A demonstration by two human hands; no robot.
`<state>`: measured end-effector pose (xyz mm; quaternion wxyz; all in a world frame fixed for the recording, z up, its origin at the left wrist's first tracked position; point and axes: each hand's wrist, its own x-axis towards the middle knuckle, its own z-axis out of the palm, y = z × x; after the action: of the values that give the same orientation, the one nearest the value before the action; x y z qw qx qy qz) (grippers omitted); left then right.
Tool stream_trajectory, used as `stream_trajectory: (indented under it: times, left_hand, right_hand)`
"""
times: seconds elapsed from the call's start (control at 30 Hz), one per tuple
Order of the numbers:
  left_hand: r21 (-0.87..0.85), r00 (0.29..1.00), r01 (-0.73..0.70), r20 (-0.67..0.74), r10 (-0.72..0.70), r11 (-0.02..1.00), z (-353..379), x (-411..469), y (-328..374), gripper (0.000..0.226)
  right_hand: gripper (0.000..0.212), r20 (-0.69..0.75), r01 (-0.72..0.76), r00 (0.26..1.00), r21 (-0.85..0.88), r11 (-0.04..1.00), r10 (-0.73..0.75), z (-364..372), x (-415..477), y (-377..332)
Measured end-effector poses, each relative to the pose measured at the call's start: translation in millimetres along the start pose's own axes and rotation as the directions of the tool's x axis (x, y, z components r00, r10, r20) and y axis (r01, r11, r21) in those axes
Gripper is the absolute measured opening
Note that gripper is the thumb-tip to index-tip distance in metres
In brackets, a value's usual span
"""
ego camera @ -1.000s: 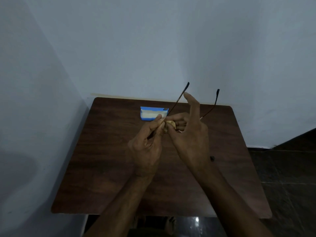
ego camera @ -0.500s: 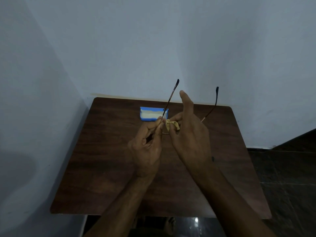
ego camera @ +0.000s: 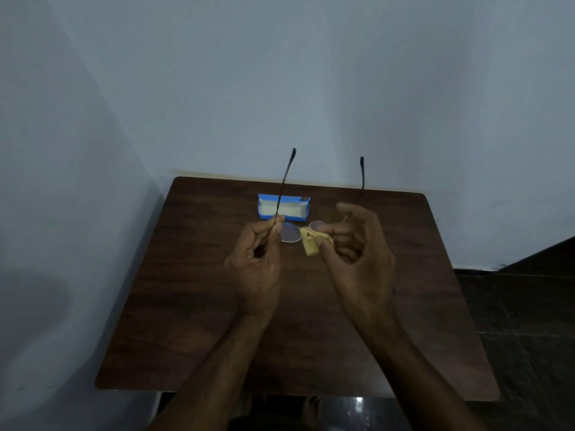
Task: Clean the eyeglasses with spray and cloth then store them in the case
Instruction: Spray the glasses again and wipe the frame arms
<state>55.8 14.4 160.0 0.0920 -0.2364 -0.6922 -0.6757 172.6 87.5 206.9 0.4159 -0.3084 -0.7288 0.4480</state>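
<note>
Above the table (ego camera: 186,306), the left hand (ego camera: 258,259) pinches one thin temple of the eyeglasses (ego camera: 289,232) between thumb and fingers and holds them in the air. The open blue case (ego camera: 283,207) lies just behind them. The yellow cloth (ego camera: 311,244) is folded over the other lens, pinched there by the thumb and fingers of the right hand (ego camera: 357,256). I think the risk is this: the frame hangs from one temple only, so a hard rub can bend the hinge or twist the glasses out of the grip.
</note>
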Motion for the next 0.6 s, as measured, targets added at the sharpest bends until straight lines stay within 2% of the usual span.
stream_trajectory:
  times: [0.1, 0.23, 0.3, 0.47, 0.6]
  left_hand:
    - [0.001, 0.999, 0.043, 0.008, -0.043, 0.999, -3.0, 4.7, -13.3, 0.011]
    - [-0.043, 0.996, 0.077, 0.048, -0.075, 0.996, -4.3, 2.6, -18.2, 0.012]
    - [-0.072, 0.994, 0.089, 0.072, -0.084, 0.993, -5.4, 2.3, -18.3, 0.013]
    - [-0.084, 0.994, 0.088, 0.068, -0.083, 0.993, -10.7, 7.9, -15.4, 0.012]
    - [-0.103, 0.995, 0.077, 0.073, -0.070, 0.992, -11.2, 13.6, -12.0, 0.011]
  right_hand:
    - [0.038, -0.032, -0.192, 0.981, -0.001, 0.981, 0.191, -4.1, -27.6, 52.6]
    - [0.031, -0.018, -0.434, 0.896, -0.247, 0.866, 0.444, -3.0, -62.0, 156.8]
    - [0.022, -0.038, -0.523, 0.841, -0.306, 0.795, 0.539, -2.7, -72.3, 193.6]
    - [0.020, -0.015, -0.540, 0.803, -0.441, 0.717, 0.596, -7.9, -88.6, 235.4]
    - [0.019, 0.024, -0.498, 0.809, -0.502, 0.707, 0.587, -18.3, -90.4, 246.0]
